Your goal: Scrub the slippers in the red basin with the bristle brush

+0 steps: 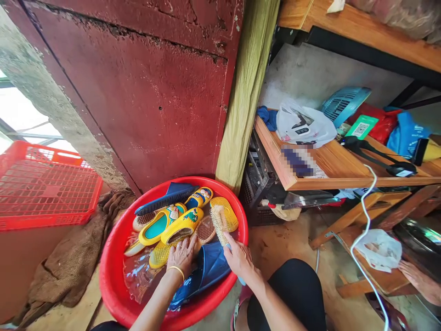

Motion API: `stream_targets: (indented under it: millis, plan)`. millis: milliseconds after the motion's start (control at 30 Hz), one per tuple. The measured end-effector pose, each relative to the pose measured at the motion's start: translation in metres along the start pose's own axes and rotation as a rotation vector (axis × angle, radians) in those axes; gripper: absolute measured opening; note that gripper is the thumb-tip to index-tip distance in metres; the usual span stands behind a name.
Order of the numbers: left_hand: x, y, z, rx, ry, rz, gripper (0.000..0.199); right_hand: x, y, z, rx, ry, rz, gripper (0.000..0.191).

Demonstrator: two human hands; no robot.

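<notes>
A red basin (113,280) holds water and several slippers. My right hand (239,257) is closed around the handle of a scrubbing brush (218,223), whose pale bristles show beside a yellow slipper sole (229,211). Lower in the basin, my left hand (182,255) grips a slipper with a brown textured sole (206,230) at its near end; the fingertips are partly hidden. Close by lie a yellow slipper with a green cartoon figure (182,225), a yellow patterned sole (159,255) and a large blue slipper (215,264). A dark blue slipper (165,200) rests at the back.
A maroon door (148,101) stands behind the basin. At left are a red crate (48,193) and brown sacking (65,262). The wooden table (330,184) at right bears bags and a blue fan (346,103). A white cable (367,220) hangs down; another person's foot (418,280) shows.
</notes>
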State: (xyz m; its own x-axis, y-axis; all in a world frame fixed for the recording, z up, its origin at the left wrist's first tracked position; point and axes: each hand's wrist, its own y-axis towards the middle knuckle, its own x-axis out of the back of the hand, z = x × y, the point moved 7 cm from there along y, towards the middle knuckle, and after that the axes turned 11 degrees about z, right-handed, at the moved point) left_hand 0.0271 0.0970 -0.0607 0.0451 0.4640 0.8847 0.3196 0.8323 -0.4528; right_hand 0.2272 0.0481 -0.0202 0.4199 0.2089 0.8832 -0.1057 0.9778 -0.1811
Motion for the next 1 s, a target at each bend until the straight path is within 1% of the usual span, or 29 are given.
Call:
stream_targets:
  millis: [133,300,433,533,600,700,767,867,1000]
  plan:
    - [0.008,0.004,0.005,-0.002,-0.080,-0.077,0.074,0.002,-0.001,0.000,0.019,0.043,-0.034,0.053]
    - [0.020,0.004,0.017,-0.019,-0.242,-0.197,0.071,0.006,-0.005,0.000,0.041,0.088,-0.095,0.052]
    - [0.028,0.002,0.028,-0.077,-0.339,-0.242,0.068,0.006,-0.006,-0.001,0.065,0.136,-0.130,0.052]
    - [0.032,0.002,0.030,-0.144,-0.352,-0.230,0.069,0.006,-0.005,-0.002,0.054,0.162,-0.130,0.054]
    - [0.031,0.005,0.026,-0.174,-0.301,-0.178,0.070,0.006,-0.006,-0.002,0.042,0.166,-0.118,0.054]
    - [0.023,0.009,0.018,-0.138,-0.171,-0.073,0.076,0.005,-0.007,0.001,0.043,0.138,-0.097,0.055]
    - [0.019,0.010,0.012,-0.098,-0.113,-0.037,0.079,0.004,-0.009,0.003,0.034,0.089,-0.086,0.056]
    - [0.022,0.006,0.006,-0.089,-0.136,-0.065,0.081,0.003,-0.010,0.006,0.002,0.016,-0.084,0.057]
    - [0.040,-0.007,0.013,-0.109,-0.251,-0.187,0.078,0.007,-0.012,0.008,0.031,0.032,-0.130,0.059]
